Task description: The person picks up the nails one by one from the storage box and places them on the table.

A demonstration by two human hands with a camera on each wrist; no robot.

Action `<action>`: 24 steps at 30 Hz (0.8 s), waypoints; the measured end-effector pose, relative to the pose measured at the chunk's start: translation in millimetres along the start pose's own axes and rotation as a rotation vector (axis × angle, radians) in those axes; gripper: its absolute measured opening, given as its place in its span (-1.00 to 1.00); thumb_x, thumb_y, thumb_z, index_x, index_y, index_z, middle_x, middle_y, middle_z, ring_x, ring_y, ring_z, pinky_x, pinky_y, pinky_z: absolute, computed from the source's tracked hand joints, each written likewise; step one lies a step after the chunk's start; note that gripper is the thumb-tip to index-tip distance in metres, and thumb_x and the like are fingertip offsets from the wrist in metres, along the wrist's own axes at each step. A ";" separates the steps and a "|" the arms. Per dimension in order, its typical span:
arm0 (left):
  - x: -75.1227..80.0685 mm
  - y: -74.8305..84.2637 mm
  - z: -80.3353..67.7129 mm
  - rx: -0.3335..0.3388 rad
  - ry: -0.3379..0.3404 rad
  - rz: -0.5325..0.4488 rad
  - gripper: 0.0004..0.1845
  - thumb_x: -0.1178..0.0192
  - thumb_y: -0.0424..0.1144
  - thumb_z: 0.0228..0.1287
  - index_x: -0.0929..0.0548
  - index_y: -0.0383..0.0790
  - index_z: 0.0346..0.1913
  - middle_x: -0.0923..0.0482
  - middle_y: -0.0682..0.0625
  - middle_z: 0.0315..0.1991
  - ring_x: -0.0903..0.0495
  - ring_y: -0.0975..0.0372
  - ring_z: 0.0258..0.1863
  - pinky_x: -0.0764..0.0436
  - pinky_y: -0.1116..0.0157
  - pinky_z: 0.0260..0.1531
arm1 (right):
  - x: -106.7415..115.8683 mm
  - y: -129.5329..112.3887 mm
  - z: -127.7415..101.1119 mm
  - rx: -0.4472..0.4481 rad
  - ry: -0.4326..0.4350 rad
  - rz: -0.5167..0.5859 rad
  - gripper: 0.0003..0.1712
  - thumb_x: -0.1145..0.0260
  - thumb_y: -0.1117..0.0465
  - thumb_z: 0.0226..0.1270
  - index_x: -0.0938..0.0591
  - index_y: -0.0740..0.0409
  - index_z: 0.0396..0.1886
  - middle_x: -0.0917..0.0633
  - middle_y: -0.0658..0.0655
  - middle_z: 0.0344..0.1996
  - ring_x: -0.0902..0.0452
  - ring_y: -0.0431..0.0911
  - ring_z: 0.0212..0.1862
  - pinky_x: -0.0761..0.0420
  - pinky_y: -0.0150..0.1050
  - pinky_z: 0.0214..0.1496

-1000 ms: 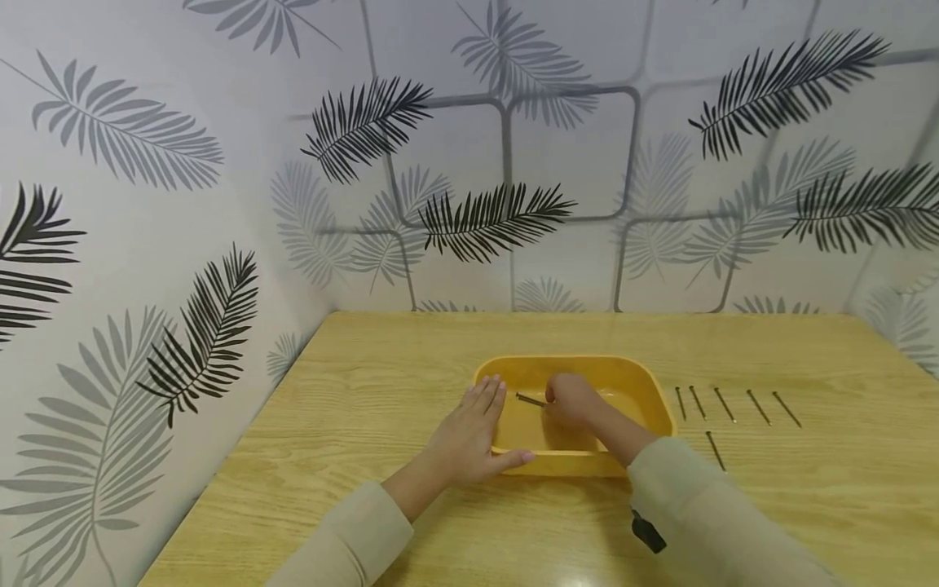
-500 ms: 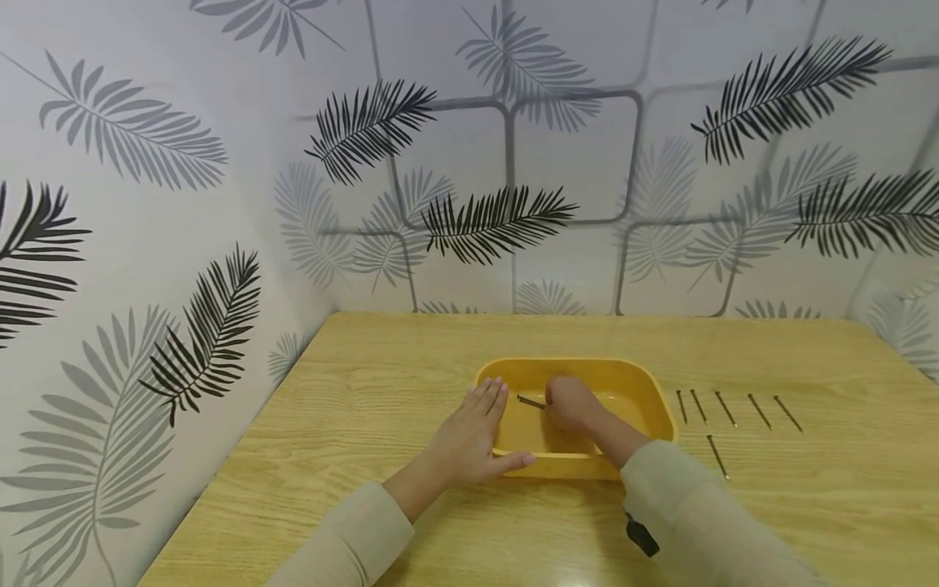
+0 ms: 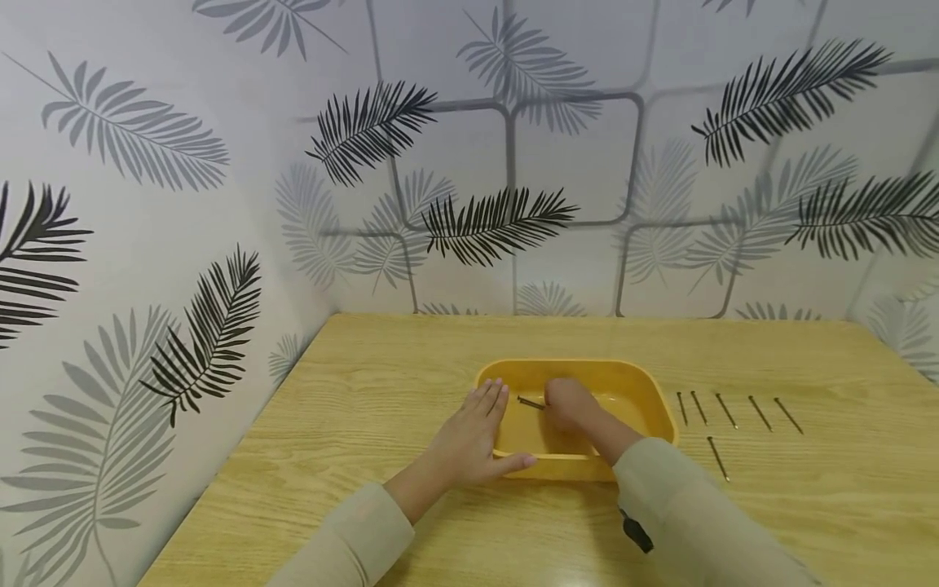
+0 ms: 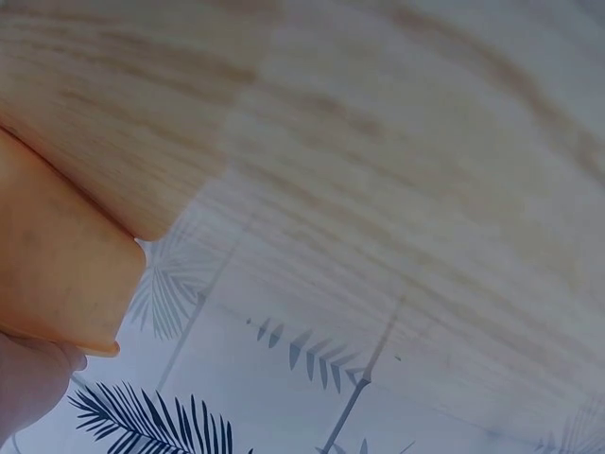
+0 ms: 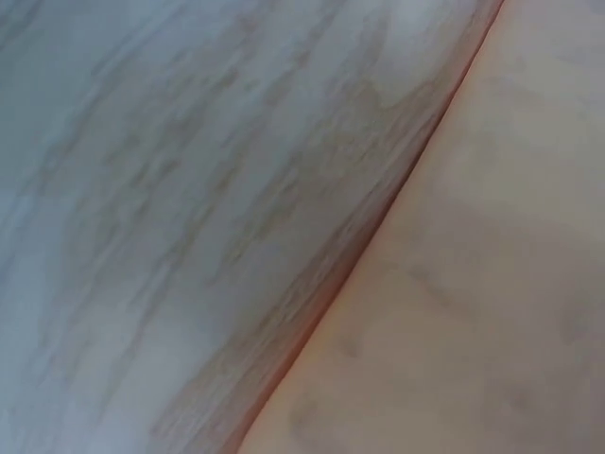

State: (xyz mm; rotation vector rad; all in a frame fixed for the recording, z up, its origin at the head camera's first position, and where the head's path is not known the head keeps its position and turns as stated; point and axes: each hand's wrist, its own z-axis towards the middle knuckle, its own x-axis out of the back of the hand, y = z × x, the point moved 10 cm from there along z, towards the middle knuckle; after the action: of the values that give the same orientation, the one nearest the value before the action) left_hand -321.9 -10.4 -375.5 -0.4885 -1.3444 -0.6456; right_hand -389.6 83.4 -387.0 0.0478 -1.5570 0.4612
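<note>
A yellow plastic tray (image 3: 579,466) stands on the wooden table. My left hand (image 3: 464,440) rests over its left end, fingers straight along the left rim and the thumb along the front rim. In the left wrist view, part of the tray (image 4: 61,255) shows with a bit of a hand (image 4: 28,383) at its edge. My right hand (image 3: 574,406) is down inside the tray, fingers curled. Dark screws (image 3: 530,403), close together, stick out from it to the left, heads outward; their other ends are hidden by the hand.
Right of the tray, several dark screws (image 3: 726,410) lie in a loose row on the table (image 3: 381,367), with a single screw (image 3: 718,459) nearer the front. A wall with leaf-patterned paper (image 3: 469,277) stands behind the table. The right wrist view is mostly blurred table and tray wall.
The right forearm has shifted slightly left, while the right hand stays at the screws in the tray. The left hand keeps its place on the rim. The head view has tilted a little.
</note>
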 end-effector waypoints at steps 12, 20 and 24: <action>-0.3 -0.4 0.7 0.003 -0.003 -0.002 0.17 0.58 0.55 0.09 -0.03 -0.46 0.40 0.01 -0.29 0.44 0.04 -0.03 0.45 -0.10 0.11 0.40 | -3.0 -1.4 2.2 -0.037 -0.037 -0.037 -0.74 -0.11 0.49 0.14 -0.47 0.25 -0.70 -0.46 0.08 -0.70 -0.20 -0.14 -0.57 -0.28 -0.31 -0.51; 0.0 -1.6 1.0 0.013 -0.011 -0.005 0.12 0.48 0.53 0.13 -0.02 -0.44 0.41 0.02 -0.27 0.44 0.05 -0.02 0.46 -0.10 0.11 0.41 | -1.2 1.0 1.3 -0.065 -0.012 -0.039 -0.81 -0.12 0.48 0.12 -0.47 0.26 -0.65 -0.52 0.13 -0.62 -0.24 -0.11 -0.53 -0.36 -0.28 -0.48; -0.8 -1.7 0.4 0.013 -0.013 -0.006 0.10 0.42 0.52 0.16 -0.03 -0.44 0.41 0.01 -0.27 0.44 0.05 -0.02 0.46 -0.10 0.12 0.41 | -1.7 0.2 0.9 -0.048 -0.009 -0.044 -0.73 -0.11 0.48 0.12 -0.40 0.21 -0.71 -0.43 0.09 -0.67 -0.19 -0.12 -0.55 -0.29 -0.30 -0.50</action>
State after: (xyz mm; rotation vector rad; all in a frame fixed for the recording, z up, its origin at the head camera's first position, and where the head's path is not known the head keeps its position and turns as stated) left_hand -323.4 -11.3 -376.3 -0.4786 -1.3621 -0.6392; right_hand -390.4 82.9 -388.6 0.0478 -1.5723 0.3892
